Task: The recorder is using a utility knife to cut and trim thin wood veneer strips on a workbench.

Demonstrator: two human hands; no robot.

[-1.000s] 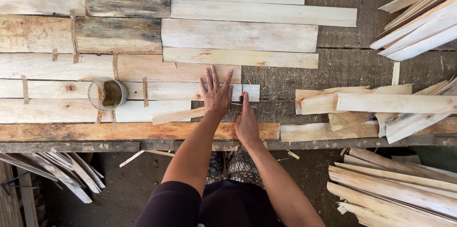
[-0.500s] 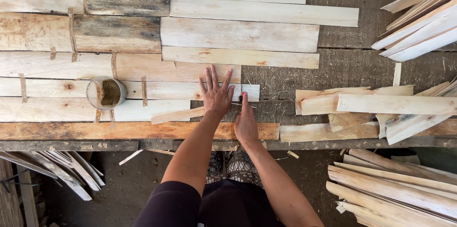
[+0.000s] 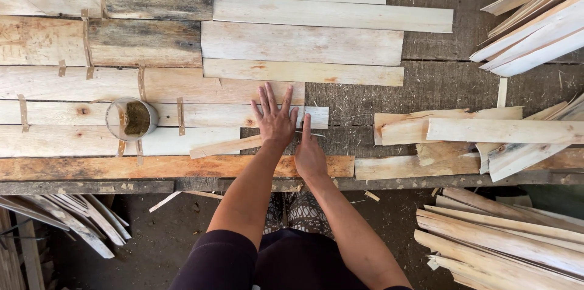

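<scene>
One counter [image 3: 462,83], four pale planks [image 3: 301,43] toward its far edge. Two hands near the front edge: left hand [image 3: 275,121] splayed flat, pressing one thin strip [image 3: 228,146]; right hand [image 3: 309,155] beside, forefinger out, grasping nothing. One tin [image 3: 131,118] leftward.

I log pale cream boards [image 3: 302,43] toward the far edge of the workbench [image 3: 462,83], one with small orange-brown knots. At the far left corner, weathered boards [image 3: 146,16] are grey-brown with dark blotches. Boards [image 3: 73,110] along the left are light tan, crossed by short brown strips. The near-edge plank [image 3: 152,167] is orange-brown. Bare workbench surface is dark grey-brown, grained. The round tin [image 3: 131,118] has a pale grey rim and olive-brown contents. Slats [image 3: 535,28] at the far right corner are whitish cream. My sleeves [image 3: 219,262] are dark purple-black; the garment [image 3: 304,211] below them carries a black-and-white pattern
</scene>
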